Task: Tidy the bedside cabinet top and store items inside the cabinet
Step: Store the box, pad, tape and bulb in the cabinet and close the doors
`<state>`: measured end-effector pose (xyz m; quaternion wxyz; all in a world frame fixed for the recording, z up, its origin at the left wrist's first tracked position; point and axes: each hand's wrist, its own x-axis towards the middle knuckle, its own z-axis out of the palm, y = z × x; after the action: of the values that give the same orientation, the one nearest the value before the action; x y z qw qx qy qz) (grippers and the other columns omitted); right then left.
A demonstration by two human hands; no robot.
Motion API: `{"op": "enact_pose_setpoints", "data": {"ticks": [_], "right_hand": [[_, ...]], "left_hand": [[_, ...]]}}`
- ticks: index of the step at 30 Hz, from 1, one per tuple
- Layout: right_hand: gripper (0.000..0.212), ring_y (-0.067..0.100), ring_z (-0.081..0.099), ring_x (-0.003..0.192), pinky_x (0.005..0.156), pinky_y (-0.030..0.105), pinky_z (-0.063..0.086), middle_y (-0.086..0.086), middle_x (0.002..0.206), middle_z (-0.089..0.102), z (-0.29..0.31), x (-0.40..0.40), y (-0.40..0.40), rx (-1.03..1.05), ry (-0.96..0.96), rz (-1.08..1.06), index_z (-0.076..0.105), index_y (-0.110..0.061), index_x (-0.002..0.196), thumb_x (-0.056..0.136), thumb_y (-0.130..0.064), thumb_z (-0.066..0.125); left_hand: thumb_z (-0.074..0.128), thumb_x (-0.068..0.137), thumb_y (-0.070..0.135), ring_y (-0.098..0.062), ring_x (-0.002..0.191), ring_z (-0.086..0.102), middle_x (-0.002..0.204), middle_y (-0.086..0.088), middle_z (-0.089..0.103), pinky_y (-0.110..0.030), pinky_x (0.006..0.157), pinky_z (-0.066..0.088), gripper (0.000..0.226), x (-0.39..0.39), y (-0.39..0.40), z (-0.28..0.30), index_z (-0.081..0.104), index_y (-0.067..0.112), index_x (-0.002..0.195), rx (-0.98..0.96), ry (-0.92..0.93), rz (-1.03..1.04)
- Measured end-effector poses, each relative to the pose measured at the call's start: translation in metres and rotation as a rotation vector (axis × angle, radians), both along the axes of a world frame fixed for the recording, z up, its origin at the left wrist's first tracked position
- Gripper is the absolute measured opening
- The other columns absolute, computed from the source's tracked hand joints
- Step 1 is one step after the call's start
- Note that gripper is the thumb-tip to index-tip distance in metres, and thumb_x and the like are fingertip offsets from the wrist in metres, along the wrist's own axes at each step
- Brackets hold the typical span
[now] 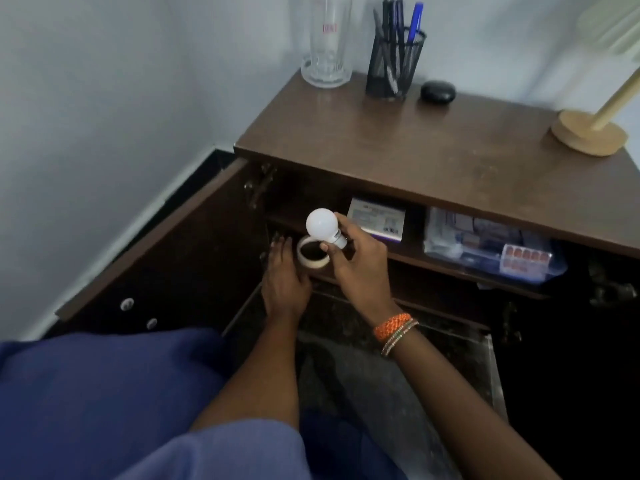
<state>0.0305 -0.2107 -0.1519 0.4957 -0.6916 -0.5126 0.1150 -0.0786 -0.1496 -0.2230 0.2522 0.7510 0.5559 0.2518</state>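
Closest to the camera is a lap in blue fabric (pixel 104 393), filling the near left corner, with both bare forearms reaching out over it toward the open cabinet.

The right hand (pixel 356 268) has orange and beaded bangles (pixel 396 332) on the wrist and holds a small white light bulb (pixel 322 225) by its base, thumb and fingers pinched around the neck, the round end pointing up and to the left. The bulb sits in the air just in front of the upper shelf (pixel 415 258) inside the cabinet.

The left hand (pixel 284 282) lies lower and to the left, fingers straight and pressed together, pointing into the cabinet. It's right beside a roll of pale tape (pixel 313 261) lying flat at the shelf's front edge; can't tell if the fingers actually touch it.

Further back on that shelf there's a white and blue box (pixel 377 218), and to the right a clear plastic packet (pixel 485 240) with some orange and blue stuff in it. The cabinet door (pixel 166 244) is swung wide open on the left.

Up on the cabinet top (pixel 433 157), the far edge has an empty tall glass (pixel 327 43), a black mesh pen holder (pixel 394 60) with pens and a small black oval case (pixel 437 90). A wooden lamp base (pixel 588 131) stands at the far right.
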Motion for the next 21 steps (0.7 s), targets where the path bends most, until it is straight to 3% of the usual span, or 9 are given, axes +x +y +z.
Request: {"op": "enact_pose_setpoints", "data": {"ticks": [3,6,9,12,15,21], "right_hand": [[0.048,0.022,0.061,0.113,0.098,0.034,0.048,0.009,0.122,0.066,-0.028,0.007,0.011,-0.091,0.008,-0.071,0.059,-0.008,0.128,0.081,-0.01,0.069],[0.046,0.029,0.064,0.103,0.087,0.044,0.052,0.01,0.112,0.07,-0.04,0.015,0.039,-0.177,-0.056,-0.123,0.058,-0.016,0.128,0.083,-0.017,0.067],[0.042,0.034,0.062,0.098,0.092,0.045,0.049,0.013,0.104,0.071,-0.045,0.024,0.073,-0.165,-0.197,-0.124,0.061,-0.014,0.123,0.082,-0.017,0.066],[0.043,0.03,0.061,0.108,0.113,0.039,0.028,0.009,0.114,0.069,-0.053,0.038,0.107,-0.221,-0.315,-0.132,0.06,-0.015,0.125,0.082,-0.022,0.064],[0.044,0.023,0.056,0.118,0.118,0.037,0.013,0.001,0.123,0.066,-0.063,0.043,0.132,-0.297,-0.335,-0.166,0.057,-0.022,0.129,0.086,-0.029,0.058],[0.041,0.026,0.057,0.115,0.116,0.038,0.014,0.003,0.117,0.068,-0.072,0.041,0.15,-0.347,-0.355,-0.24,0.057,-0.024,0.126,0.087,-0.034,0.056]], "left_hand": [[0.049,0.085,0.005,-0.019,0.145,0.016,0.155,-0.007,0.026,-0.031,0.118,0.017,0.065,0.004,0.009,0.001,0.028,0.011,0.146,-0.083,-0.084,0.025],[0.052,0.086,0.006,-0.022,0.144,0.022,0.153,-0.011,0.029,-0.036,0.117,0.02,0.067,0.014,0.029,0.014,0.026,0.013,0.147,-0.317,-0.277,0.103],[0.053,0.085,0.005,-0.025,0.142,0.026,0.153,-0.013,0.028,-0.039,0.116,0.025,0.072,0.02,0.045,0.021,0.022,0.015,0.149,-0.385,-0.349,0.075],[0.054,0.086,0.005,-0.025,0.144,0.021,0.156,-0.011,0.02,-0.038,0.117,0.022,0.073,0.026,0.049,0.02,0.02,0.017,0.149,-0.352,-0.261,0.013],[0.056,0.086,0.004,-0.024,0.145,0.017,0.158,-0.008,0.016,-0.037,0.117,0.021,0.075,0.034,0.054,0.022,0.018,0.017,0.149,-0.36,-0.25,-0.028],[0.055,0.087,0.009,-0.025,0.145,0.018,0.157,-0.007,0.019,-0.041,0.116,0.023,0.075,0.03,0.071,0.023,0.016,0.018,0.15,-0.392,-0.198,-0.031]]}}
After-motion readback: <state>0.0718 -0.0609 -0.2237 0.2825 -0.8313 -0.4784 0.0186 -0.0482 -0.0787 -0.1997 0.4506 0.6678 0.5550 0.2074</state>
